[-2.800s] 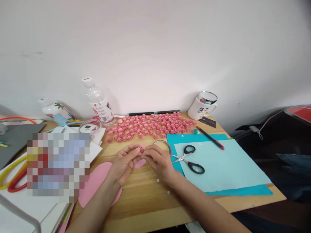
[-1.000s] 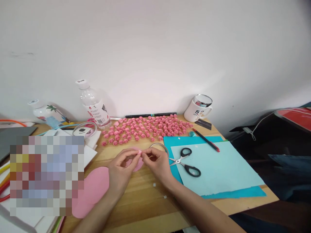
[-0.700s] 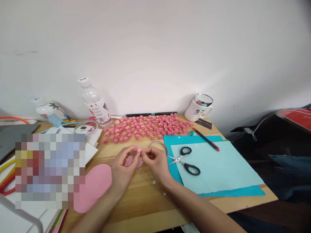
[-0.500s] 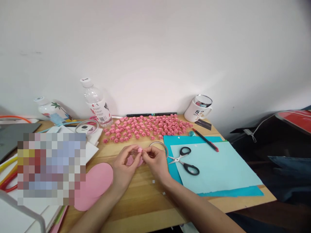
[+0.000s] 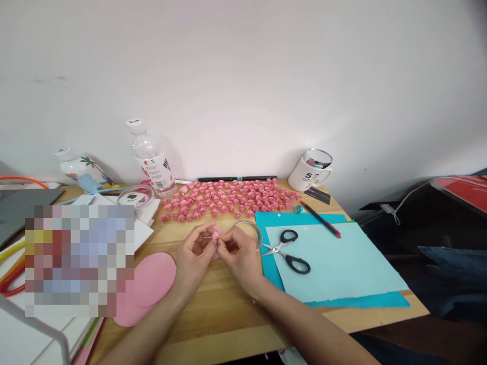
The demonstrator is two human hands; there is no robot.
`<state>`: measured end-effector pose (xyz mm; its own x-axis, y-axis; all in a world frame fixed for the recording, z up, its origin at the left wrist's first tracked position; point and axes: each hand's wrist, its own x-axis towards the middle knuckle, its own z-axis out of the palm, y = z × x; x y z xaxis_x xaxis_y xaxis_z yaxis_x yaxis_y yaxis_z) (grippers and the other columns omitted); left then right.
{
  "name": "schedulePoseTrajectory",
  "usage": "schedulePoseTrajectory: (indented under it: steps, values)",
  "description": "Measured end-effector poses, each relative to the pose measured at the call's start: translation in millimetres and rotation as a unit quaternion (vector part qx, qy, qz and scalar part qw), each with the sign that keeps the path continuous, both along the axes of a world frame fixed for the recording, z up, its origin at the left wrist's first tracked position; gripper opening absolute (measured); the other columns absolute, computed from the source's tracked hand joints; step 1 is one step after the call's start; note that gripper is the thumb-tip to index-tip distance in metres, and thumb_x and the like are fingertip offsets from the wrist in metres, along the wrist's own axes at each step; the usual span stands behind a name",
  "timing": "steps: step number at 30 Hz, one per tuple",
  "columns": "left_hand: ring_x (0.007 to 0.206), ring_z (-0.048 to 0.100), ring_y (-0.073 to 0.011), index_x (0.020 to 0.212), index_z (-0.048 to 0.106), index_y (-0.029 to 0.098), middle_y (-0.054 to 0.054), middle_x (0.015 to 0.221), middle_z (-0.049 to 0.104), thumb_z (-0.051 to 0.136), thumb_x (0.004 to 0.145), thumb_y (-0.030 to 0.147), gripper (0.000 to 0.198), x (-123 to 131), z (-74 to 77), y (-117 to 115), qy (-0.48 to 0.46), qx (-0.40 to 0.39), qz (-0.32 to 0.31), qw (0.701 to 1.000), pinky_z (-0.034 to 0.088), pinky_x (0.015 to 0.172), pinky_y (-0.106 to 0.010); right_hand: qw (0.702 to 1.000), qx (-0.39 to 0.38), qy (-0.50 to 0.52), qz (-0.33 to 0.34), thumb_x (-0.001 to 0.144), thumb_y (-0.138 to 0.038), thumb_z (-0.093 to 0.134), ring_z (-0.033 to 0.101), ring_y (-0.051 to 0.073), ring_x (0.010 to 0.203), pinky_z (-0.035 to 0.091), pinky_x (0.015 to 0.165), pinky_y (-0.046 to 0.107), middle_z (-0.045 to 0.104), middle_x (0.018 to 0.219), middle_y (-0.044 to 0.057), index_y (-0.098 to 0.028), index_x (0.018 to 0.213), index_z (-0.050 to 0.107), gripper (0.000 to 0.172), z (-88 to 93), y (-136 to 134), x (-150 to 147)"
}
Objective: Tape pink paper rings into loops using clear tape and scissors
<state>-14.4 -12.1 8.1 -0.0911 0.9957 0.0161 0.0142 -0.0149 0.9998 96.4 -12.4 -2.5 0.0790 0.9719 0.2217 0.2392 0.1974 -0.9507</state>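
Note:
Between the fingertips of both hands is a small rolled pink paper flower (image 5: 215, 235). My left hand (image 5: 197, 248) pinches it from the left. Closed on its other side, the fingers of my right hand (image 5: 239, 253) press against its edge. Part of a pink paper piece shows below the fingers. Many finished-looking pink paper roses (image 5: 228, 197) lie in rows behind the hands. A roll of tape (image 5: 258, 234) rests just beyond my right hand. To the left of my left forearm lie two overlapping pink paper circles (image 5: 154, 279).
Black-handled scissors (image 5: 292, 251), open, lie on light blue paper (image 5: 338, 263) at the right. A red-tipped pen (image 5: 323, 220) lies across the sheets. At the back stand a water bottle (image 5: 154, 162) and a white mug (image 5: 304, 175). Papers (image 5: 142, 233) are piled at the left.
My right hand has shifted slightly left and closer to my left hand, its fingers now covering more of the paper piece. The pink flower stays between both hands.

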Motion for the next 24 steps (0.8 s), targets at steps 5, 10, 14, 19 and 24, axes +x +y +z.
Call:
schedulePoseTrajectory:
  steps: [5,10,14,19,24]
  values:
    - [0.079,0.062,-0.0147,0.094,0.061,0.019,-0.003,0.089,0.064,0.065,0.069,0.027,0.026,1.3,-0.8,-0.1,0.029,0.060,0.010,0.998,0.053,0.069,-0.026,1.000,-0.018,0.005,-0.010,0.075,-0.023,0.054,0.051,0.012,0.054,0.044,0.051,0.024,0.056,0.060,0.000,-0.018,0.063,0.054,0.013,-1.8,0.0,1.6]
    - [0.079,0.061,-0.0147,0.094,0.061,0.019,-0.004,0.086,0.064,0.061,0.075,0.024,0.020,-0.8,-3.3,-0.6,0.098,0.107,-0.008,0.989,0.051,0.074,-0.028,0.999,0.021,-0.029,-0.010,0.075,-0.022,0.055,0.050,0.011,0.054,0.042,0.050,0.023,0.054,0.060,0.000,-0.018,0.063,0.053,0.013,-2.0,-0.3,3.2]
    - [0.080,0.061,-0.0157,0.083,0.065,0.017,-0.005,0.086,0.065,0.059,0.075,0.022,0.011,-2.9,-2.3,0.5,0.140,0.121,-0.018,0.983,0.050,0.071,-0.027,0.994,0.070,-0.078,-0.025,0.075,-0.020,0.054,0.048,0.010,0.052,0.041,0.049,0.022,0.052,0.061,-0.001,-0.018,0.064,0.054,0.012,-5.7,-0.2,5.1]
    - [0.077,0.061,-0.0155,0.080,0.067,0.018,-0.005,0.084,0.066,0.060,0.075,0.021,0.010,-5.2,-2.0,2.1,0.168,0.127,-0.015,0.978,0.050,0.069,-0.026,0.982,0.117,-0.144,-0.020,0.077,-0.019,0.051,0.048,0.011,0.054,0.040,0.049,0.023,0.052,0.064,0.000,-0.018,0.066,0.055,0.012,-9.7,0.1,7.0]
    - [0.079,0.062,-0.0162,0.081,0.068,0.020,-0.004,0.085,0.066,0.061,0.075,0.024,0.011,-5.1,1.0,0.2,0.146,0.127,-0.003,0.981,0.051,0.071,-0.027,0.998,0.038,-0.057,-0.010,0.077,-0.022,0.054,0.050,0.011,0.054,0.043,0.050,0.023,0.055,0.062,0.000,-0.019,0.065,0.054,0.012,-3.3,0.0,3.9]
